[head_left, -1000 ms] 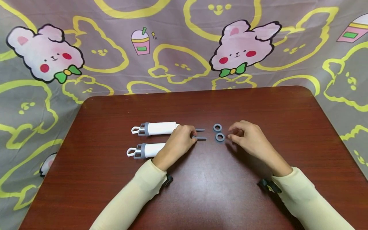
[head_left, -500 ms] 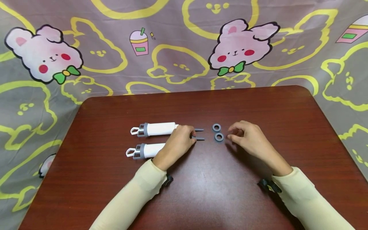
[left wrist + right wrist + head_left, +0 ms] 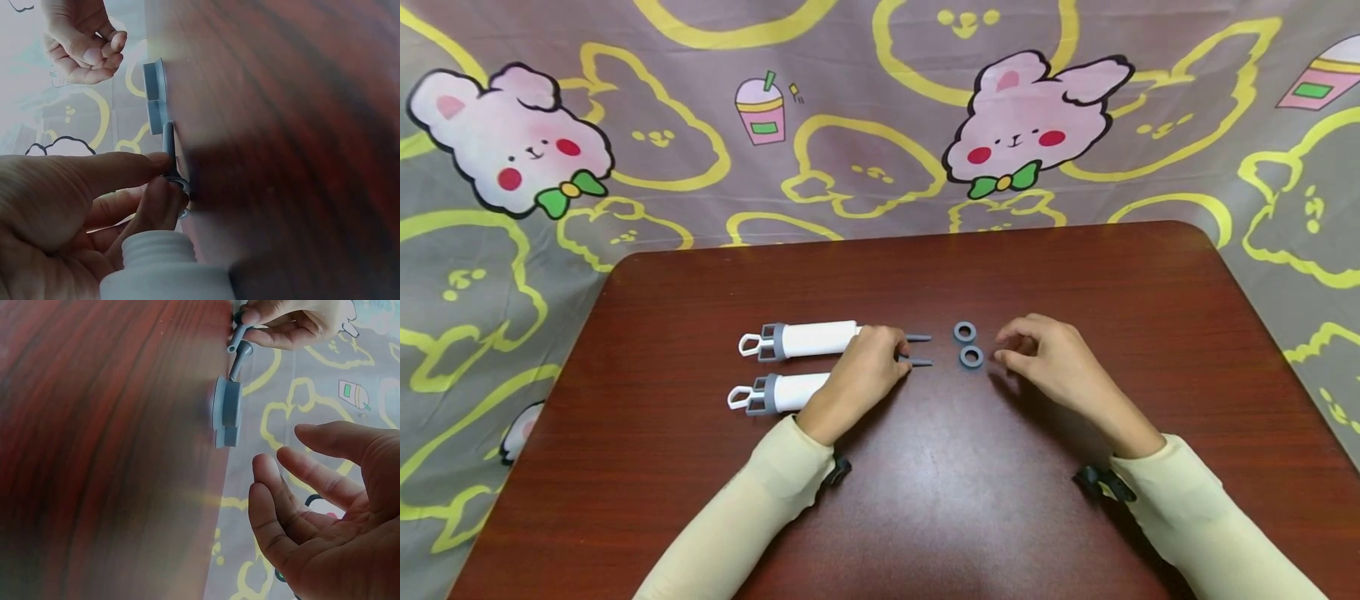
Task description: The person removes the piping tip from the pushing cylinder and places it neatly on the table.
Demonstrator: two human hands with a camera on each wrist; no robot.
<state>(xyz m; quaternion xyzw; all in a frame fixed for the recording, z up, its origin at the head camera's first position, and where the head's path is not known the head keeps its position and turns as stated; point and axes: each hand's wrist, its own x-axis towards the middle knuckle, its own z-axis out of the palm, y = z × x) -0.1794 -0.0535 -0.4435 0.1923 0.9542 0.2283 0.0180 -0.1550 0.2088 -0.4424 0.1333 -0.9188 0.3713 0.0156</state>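
My left hand (image 3: 867, 360) pinches a grey tapered nozzle (image 3: 919, 363) between thumb and fingertips, low over the table. A second grey nozzle (image 3: 919, 338) lies just beyond it, its base hidden by the hand. Under and beside that hand lie two white syringe-like tubes, a far one (image 3: 820, 339) and a near one (image 3: 801, 392), with grey collars and white loop handles. One shows a threaded neck (image 3: 159, 248) in the left wrist view. Two grey rings (image 3: 965, 332) lie close together between the hands. Beside them hovers my right hand (image 3: 1054, 360), fingers loosely bent, holding nothing.
All the parts lie on a dark red-brown wooden table (image 3: 970, 517) with rounded far corners. A patterned cloth (image 3: 865, 83) hangs behind and around it. Black straps (image 3: 1105, 483) circle both wrists over pale sleeves.
Both hands keep their places and poses. The far white tube has shifted very slightly toward the near one. The head view has drifted a little.
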